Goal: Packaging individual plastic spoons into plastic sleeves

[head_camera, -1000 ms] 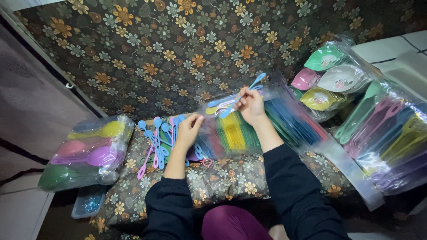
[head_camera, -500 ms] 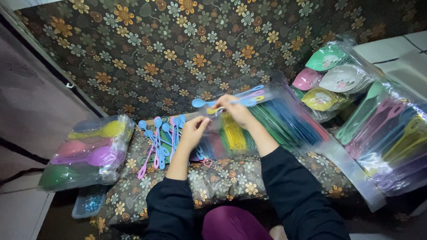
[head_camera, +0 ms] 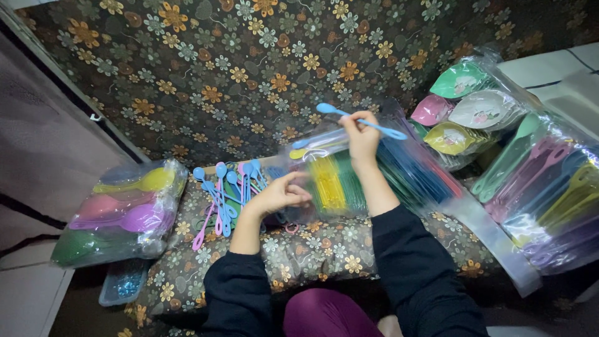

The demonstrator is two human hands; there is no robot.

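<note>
Floral cloth (head_camera: 249,68): dark brown ground, printed with orange, yellow and pale blue-green flowers; fills the upper and middle of the frame and runs down to a cushioned edge at lower centre.
Grey-brown carpet (head_camera: 43,143): plain, upper left to left edge, parted from the cloth by a dark diagonal strip.
Pale tiled floor (head_camera: 25,299): lower left corner, dark joint lines.
White surface (head_camera: 549,65): upper right, smooth, crossed by a thin dark line.
Light: even and soft, dimmer toward the bottom edge.
</note>
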